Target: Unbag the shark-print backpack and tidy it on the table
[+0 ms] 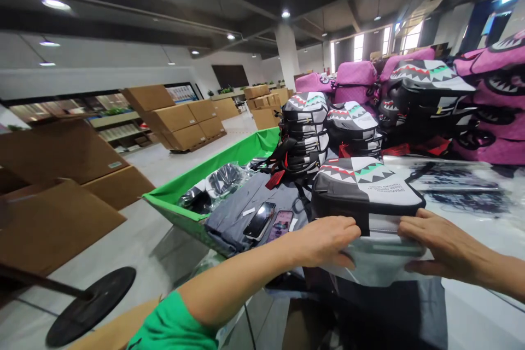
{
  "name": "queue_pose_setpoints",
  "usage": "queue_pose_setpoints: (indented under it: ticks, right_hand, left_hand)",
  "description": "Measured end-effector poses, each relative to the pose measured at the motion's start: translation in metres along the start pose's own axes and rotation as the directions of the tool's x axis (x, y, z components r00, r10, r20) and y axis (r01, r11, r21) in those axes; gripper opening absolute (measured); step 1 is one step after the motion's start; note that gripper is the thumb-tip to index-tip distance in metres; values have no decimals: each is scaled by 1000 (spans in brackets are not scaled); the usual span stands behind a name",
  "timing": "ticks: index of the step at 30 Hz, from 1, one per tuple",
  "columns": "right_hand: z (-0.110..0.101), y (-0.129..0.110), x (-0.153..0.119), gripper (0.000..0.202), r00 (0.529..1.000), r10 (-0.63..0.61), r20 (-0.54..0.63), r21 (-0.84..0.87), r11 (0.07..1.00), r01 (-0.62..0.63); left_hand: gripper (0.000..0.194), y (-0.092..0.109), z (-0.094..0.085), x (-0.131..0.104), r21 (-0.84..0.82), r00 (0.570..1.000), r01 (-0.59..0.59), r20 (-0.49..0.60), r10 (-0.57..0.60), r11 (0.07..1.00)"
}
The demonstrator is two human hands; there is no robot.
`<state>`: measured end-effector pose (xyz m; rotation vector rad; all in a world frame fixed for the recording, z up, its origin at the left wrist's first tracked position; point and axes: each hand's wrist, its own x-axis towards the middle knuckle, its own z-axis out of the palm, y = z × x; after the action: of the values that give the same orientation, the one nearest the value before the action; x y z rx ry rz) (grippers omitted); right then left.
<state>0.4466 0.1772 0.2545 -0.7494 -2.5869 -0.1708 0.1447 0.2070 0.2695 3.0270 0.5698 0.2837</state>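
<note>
A black and grey bag with a shark-teeth print [363, 183] lies in front of me on the table, its near end in a clear plastic bag [377, 260]. My left hand [328, 240] grips the plastic bag's left edge at the bag's near corner. My right hand [441, 243] holds the plastic bag's right edge. Both arms reach in from below.
Stacks of shark-print bags [305, 134] and pink bags [492, 104] fill the table behind. Two phones [268, 221] lie on grey cloth at left, beside a green-lined bin [205, 175]. Cardboard boxes [180, 120] stand on the floor at left, with a black round stand base [92, 303].
</note>
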Motion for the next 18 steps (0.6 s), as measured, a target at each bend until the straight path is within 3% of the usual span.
queue_pose_setpoints:
  ticks: [2,4,6,8,9,10,12,15,17,18]
  right_hand:
    - [2,-5,3,12,992,-20,-128,-87,996,8]
    - [4,-9,6,6,949,-21,-314,-188,981,-40]
    - [4,-14,11,7,884,-5,-468,-248,961,-126]
    - [4,-18,15,18,853,36,-520,-246,950,-190]
    - [5,-19,16,19,852,44,-521,-238,952,-195]
    - [6,-19,16,17,858,33,-512,-241,954,-180]
    - [10,-18,14,8,855,-10,-518,-276,949,-156]
    - [19,-17,10,16,808,2,-589,-314,921,-232]
    - [24,-19,9,20,789,47,-612,-269,926,-264]
    - [26,-21,9,20,806,59,-589,-237,941,-242]
  left_hand:
    - [37,4,2,5,193,998,2,-64,10,981]
    - [27,5,4,13,305,975,46,-222,24,951]
    - [19,4,4,21,386,900,138,-433,47,912]
    - [21,4,3,27,434,795,268,-604,56,860]
    - [21,5,2,29,444,762,315,-646,56,839]
    - [19,6,1,29,445,757,333,-652,45,832]
    - [6,10,-2,25,406,812,289,-584,3,867]
    - [32,16,-8,12,272,924,103,-383,10,957]
    - [21,15,-6,3,246,955,6,-289,68,969]
    - [9,12,-3,-1,260,955,-8,-283,84,966]
